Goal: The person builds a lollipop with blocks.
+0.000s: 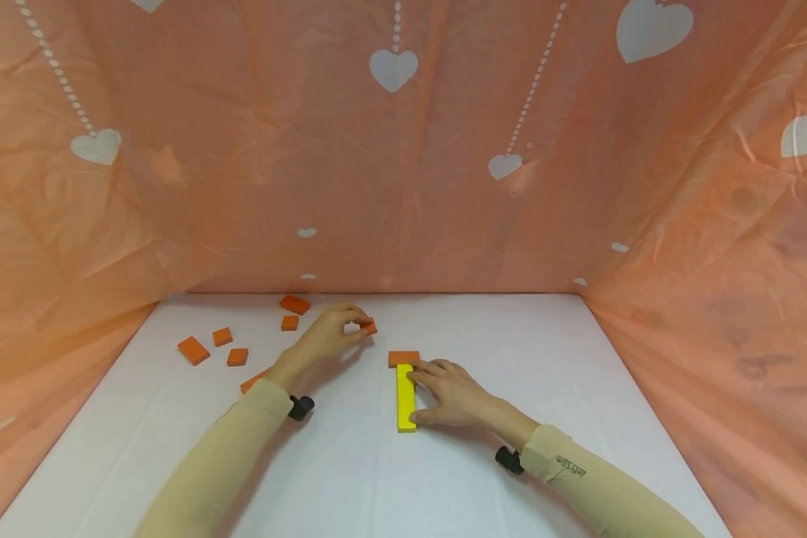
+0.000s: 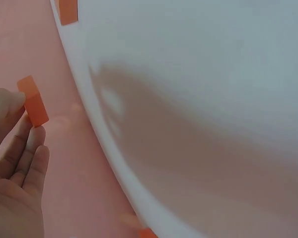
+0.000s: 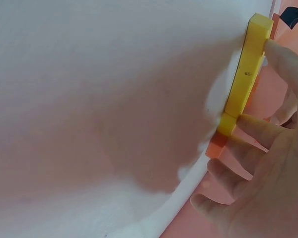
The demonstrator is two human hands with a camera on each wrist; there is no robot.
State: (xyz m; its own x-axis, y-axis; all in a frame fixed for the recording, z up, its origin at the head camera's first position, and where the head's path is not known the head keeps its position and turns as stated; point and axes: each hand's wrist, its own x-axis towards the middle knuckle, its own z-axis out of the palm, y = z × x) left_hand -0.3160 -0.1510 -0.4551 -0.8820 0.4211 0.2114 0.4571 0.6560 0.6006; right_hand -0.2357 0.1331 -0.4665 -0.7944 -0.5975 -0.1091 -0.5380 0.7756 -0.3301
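Observation:
A small orange block (image 2: 36, 106) is pinched between thumb and fingertips of my left hand (image 1: 332, 332), held above the far middle of the table. My right hand (image 1: 453, 396) rests along the right side of a long yellow block (image 1: 406, 407), its thumb and a fingertip touching that side. A short yellow block (image 3: 228, 124) continues the line at the far end. Beyond it an orange block (image 1: 403, 358) lies crosswise, so the pieces form a T. The other fingers of my right hand reach over near that orange block.
Left of my left hand, several orange blocks lie scattered, among them a longer one (image 1: 193, 350), a small one (image 1: 237, 356) and one at the back (image 1: 295, 304). My left forearm partly covers another orange block (image 1: 252, 381). Pink curtains (image 1: 390, 187) enclose the white table (image 1: 511, 336).

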